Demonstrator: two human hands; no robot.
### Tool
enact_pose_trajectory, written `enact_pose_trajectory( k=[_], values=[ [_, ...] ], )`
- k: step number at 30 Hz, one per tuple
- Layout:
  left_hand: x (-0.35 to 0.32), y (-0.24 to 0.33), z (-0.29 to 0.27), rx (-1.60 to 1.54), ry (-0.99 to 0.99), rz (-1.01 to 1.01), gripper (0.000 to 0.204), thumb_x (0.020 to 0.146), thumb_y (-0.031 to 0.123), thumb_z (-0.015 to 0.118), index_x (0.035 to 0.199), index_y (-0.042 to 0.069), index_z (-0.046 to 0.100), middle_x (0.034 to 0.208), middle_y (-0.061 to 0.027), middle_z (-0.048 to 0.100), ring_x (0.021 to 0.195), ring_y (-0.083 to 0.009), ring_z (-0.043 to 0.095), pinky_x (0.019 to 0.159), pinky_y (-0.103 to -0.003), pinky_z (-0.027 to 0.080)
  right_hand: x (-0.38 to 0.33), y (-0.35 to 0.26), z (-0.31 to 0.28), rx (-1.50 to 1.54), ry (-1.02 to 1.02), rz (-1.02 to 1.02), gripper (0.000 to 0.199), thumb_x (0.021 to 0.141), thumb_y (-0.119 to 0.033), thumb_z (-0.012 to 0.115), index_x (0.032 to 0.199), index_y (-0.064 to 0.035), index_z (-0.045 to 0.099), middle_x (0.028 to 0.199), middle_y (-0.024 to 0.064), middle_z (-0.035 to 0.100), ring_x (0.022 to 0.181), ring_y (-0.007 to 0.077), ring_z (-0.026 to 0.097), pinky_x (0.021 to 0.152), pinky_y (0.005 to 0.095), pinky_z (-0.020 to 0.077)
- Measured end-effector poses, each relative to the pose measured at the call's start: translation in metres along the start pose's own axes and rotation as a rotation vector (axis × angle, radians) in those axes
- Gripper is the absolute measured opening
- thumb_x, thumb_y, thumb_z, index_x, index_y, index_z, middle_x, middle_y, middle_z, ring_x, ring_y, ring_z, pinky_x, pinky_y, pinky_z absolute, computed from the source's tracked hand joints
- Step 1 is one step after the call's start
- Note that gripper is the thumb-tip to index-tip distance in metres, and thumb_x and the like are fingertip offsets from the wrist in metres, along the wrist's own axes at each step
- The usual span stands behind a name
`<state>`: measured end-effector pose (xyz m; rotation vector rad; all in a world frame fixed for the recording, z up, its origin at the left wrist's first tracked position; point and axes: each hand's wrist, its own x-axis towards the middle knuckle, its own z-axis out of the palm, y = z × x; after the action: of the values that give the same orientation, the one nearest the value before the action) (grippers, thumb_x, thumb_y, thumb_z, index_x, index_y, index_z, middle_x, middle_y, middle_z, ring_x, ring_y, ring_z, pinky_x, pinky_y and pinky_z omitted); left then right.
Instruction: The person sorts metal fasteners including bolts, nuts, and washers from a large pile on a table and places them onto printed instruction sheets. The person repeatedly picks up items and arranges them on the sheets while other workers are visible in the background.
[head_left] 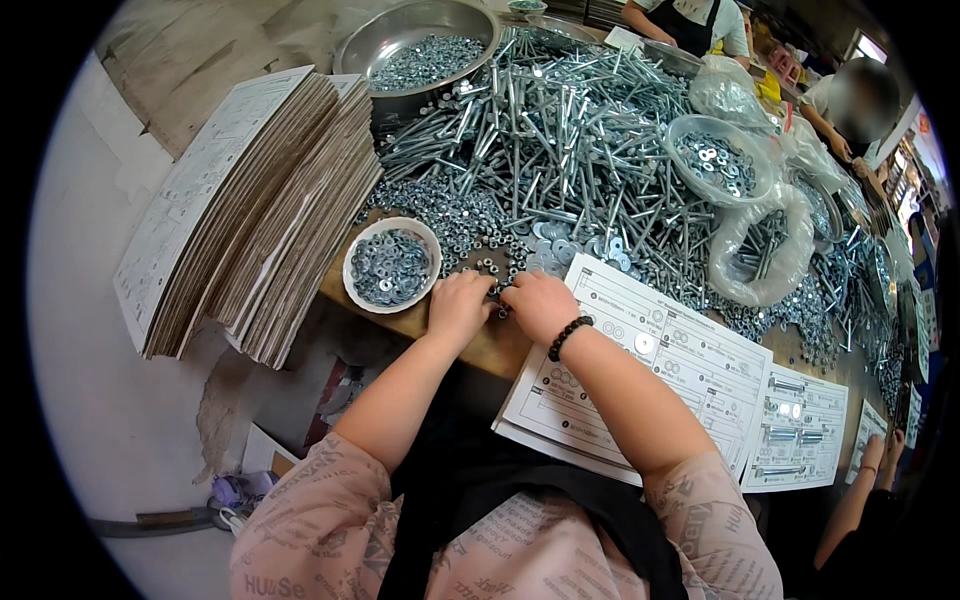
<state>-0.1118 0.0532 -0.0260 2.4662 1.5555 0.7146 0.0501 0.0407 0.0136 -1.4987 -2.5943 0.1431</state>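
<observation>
My left hand [462,305] rests at the table's near edge, fingers curled down among small hex nuts [487,242]. Close beside it, my right hand [541,306] has its fingers bent together, with a nut showing at the fingertips. What the left fingers hold, if anything, is hidden. Just left of my left hand stands a white bowl [391,264] of flat washers. Under my right forearm lies a stack of printed sheets [690,370] with a single washer [644,343] on top. Larger washers [553,248] are spread beyond my right hand.
A big heap of long bolts [570,130] covers the table's middle. Behind it at left sits a metal basin [350,62] of hardware. Stacked printed boards [225,190] stand left. A plastic bowl [722,196] of washers and a plastic-wrapped ring [720,262] lie right. Other people work farther off.
</observation>
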Motion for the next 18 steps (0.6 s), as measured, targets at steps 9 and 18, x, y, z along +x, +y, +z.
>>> enact_pose_trajectory(
  k=[9,18],
  values=[
    [-0.002,-0.002,-0.014,-0.066,-0.104,-0.032,0.041,0.067,0.014,0.07,0.105,0.012,0.058,0.098,-0.0059,0.055,0.095,-0.026,0.053,0.081,-0.038,0.04,0.018,0.001,0.006,0.02,-0.201,0.037,0.015,0.081,-0.015,0.05,0.087,-0.0118,0.064,0.093,0.0098,0.058,0.091,0.0275,0.058,0.074,0.0375,0.0494],
    [0.004,-0.011,-0.011,-0.042,-0.199,0.056,0.038,0.068,0.01,0.065,0.105,0.011,0.058,0.099,-0.0065,0.054,0.097,-0.0265,0.052,0.08,-0.039,0.041,0.017,-0.005,0.005,0.091,-0.154,0.108,0.016,0.082,-0.013,0.049,0.094,-0.0101,0.06,0.092,0.0138,0.057,0.086,0.0296,0.06,0.073,0.0385,0.0495]
  ],
)
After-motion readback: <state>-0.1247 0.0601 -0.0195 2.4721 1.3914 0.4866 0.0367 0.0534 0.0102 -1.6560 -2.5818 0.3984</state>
